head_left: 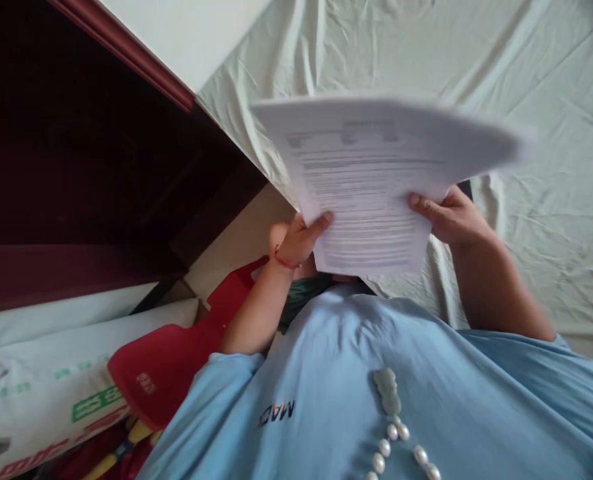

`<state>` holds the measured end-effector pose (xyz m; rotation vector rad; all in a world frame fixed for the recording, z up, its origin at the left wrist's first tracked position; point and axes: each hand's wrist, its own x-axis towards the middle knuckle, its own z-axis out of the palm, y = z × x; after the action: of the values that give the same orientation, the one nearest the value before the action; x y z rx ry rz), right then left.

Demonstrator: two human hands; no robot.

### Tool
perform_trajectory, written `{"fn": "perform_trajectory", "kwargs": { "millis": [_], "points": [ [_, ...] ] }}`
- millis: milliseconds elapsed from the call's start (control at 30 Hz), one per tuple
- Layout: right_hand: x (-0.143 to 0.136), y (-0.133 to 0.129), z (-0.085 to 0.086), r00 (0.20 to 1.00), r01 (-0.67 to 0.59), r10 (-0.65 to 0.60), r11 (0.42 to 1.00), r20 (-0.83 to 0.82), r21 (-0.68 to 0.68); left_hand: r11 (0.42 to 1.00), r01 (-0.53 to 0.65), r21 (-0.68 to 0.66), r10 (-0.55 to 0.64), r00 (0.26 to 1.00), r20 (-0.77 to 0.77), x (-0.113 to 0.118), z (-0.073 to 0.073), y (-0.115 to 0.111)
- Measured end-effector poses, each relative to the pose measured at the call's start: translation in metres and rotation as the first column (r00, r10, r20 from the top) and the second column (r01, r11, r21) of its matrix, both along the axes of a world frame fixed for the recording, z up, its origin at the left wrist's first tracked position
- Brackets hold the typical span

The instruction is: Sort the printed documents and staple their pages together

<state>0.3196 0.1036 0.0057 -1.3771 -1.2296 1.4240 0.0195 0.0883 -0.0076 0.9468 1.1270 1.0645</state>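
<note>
Starting at the left, we see dark furniture (76, 147), its inside too shadowed to make out and its left side cut off. Near left lies a white sack (31, 387) with green and red printing, cropped by the picture's edge; beside it, a red chair (151, 370) is partly covered by our left arm and sleeve, and a yellow object (101, 467) near the bottom is mostly hidden. Toward the middle, our left hand (300, 241), a red cord (287, 264) at its wrist, grips the left edge of the papers (361, 180), thumb on top, fingers largely hidden underneath. The papers stand between both hands, beyond our blue shirt (326, 373); their print is too small and blurred for us to read, and we cannot count the sheets. Nearer, a string of beads (385, 447) runs off the bottom edge. At right, our right hand (459, 217) grips the papers' right edge, thumb on top, most fingers concealed. Farther right and beyond, a wrinkled pale cloth (551, 200) spreads, partly blocked by the papers.
</note>
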Motion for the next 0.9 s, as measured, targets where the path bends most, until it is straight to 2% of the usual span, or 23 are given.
{"fn": "perform_trajectory", "kwargs": {
  "millis": [133, 267, 400, 700, 900],
  "points": [
    [-0.001, -0.012, -0.01, 0.985, -0.047, 0.019, 0.987, -0.171, -0.157, 0.983, 0.109, -0.145, -0.079, 0.977, 0.197, 0.005, -0.019, -0.017],
    [-0.001, -0.026, -0.028, 0.981, -0.048, -0.005, 0.963, -0.193, -0.266, 0.961, 0.103, -0.257, -0.01, 0.941, 0.339, 0.01, -0.031, -0.021],
    [-0.006, -0.037, -0.036, 0.984, -0.047, -0.009, 0.95, -0.177, -0.307, 0.943, 0.096, -0.318, 0.051, 0.904, 0.425, 0.013, -0.031, -0.014],
    [-0.019, -0.043, -0.036, 0.975, 0.023, -0.1, 0.933, -0.197, -0.359, 0.941, 0.076, -0.33, 0.067, 0.914, 0.4, 0.013, -0.033, -0.009],
    [-0.01, -0.048, -0.044, 0.985, -0.005, -0.061, 0.927, -0.163, -0.375, 0.982, 0.0, -0.187, 0.046, 0.969, 0.242, 0.015, -0.039, -0.012]
  ]
}}
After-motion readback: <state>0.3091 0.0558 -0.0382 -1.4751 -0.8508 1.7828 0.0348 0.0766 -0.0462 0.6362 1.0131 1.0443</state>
